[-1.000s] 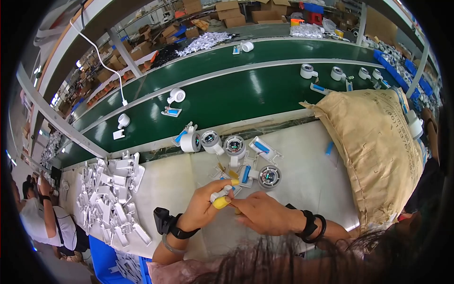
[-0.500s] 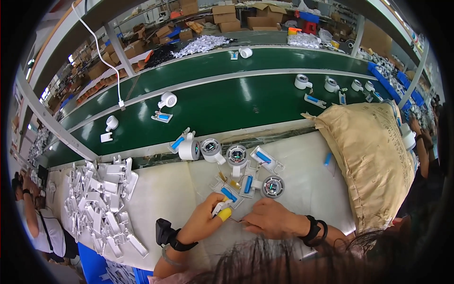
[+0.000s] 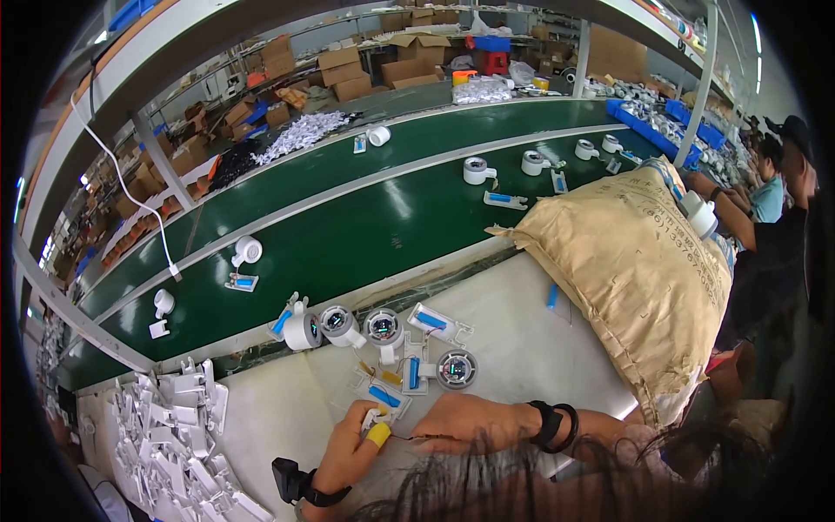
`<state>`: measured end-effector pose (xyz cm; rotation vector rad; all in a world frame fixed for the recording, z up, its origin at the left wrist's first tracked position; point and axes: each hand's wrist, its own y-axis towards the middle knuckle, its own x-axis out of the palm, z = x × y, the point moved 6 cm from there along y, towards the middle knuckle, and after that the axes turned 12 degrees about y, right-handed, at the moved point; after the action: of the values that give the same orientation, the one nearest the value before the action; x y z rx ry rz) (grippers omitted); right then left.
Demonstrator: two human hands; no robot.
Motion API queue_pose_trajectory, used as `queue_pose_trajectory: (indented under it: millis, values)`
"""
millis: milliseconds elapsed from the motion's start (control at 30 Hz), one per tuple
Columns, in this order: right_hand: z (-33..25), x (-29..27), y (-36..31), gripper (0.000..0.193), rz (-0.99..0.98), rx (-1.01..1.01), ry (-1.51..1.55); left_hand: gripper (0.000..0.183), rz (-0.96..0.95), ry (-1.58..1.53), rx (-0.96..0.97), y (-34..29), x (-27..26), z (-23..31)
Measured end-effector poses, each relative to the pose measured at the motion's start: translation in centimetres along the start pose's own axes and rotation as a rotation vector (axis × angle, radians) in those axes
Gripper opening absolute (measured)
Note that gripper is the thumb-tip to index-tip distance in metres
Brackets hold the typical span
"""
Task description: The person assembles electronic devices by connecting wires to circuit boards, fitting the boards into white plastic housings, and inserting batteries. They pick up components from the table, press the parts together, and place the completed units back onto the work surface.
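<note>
My left hand (image 3: 350, 448), with a yellow cover on its thumb, is closed around a small white plastic part (image 3: 374, 419). My right hand (image 3: 477, 421) is closed just beside it, pinching a thin wire (image 3: 404, 438) that stretches between the two hands; its fingertips are partly hidden. Just beyond the left hand lies a white casing with a blue battery (image 3: 384, 396). Past my right hand sits a round white unit (image 3: 457, 369) with its circuit side up, next to another battery casing (image 3: 414, 374). More round units (image 3: 383, 327) stand behind them along the table's far edge.
White plastic casings (image 3: 178, 435) are heaped at the left. A large brown sack (image 3: 635, 261) leans at the right, near a loose blue battery (image 3: 552, 297). The green conveyor (image 3: 348, 228) carries several units. A co-worker's arm (image 3: 726, 213) reaches in beyond the sack.
The view has swung right, so the bench and belt appear shifted left. Both hands stay close together, the left still gripping the white part and the right still on the wire.
</note>
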<state>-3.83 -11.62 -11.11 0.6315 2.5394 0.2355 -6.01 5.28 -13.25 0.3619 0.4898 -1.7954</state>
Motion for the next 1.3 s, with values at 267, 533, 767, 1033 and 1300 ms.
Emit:
queue_pose_trajectory:
  millis: [267, 533, 767, 1033, 1300]
  values:
    - [0.2, -0.6, -0.1, 0.019, 0.112, -0.015, 0.111, 0.012, 0.109, -0.298, -0.069, 0.0, 0.6, -3.3]
    - [0.0, -1.5, -0.3, 0.018, 0.233, 0.16, 0.016, 0.016, 0.046, -0.309, -0.008, 0.6, 1.4, -1.5]
    - [-0.1, -1.6, -0.2, 0.017, 0.391, 0.059, -0.152, 0.018, -0.033, -0.484, 0.001, 0.6, 2.1, -2.1]
    - [-1.1, -2.2, -0.6, 0.02, 0.53, -0.007, -0.249, 0.019, -0.011, -0.589, -0.107, 0.2, 2.9, -0.8]
    - [-1.5, -1.9, -0.4, 0.018, 0.557, -0.007, -0.202, 0.031, -0.02, -0.742, -0.054, -0.2, 3.2, -1.0]
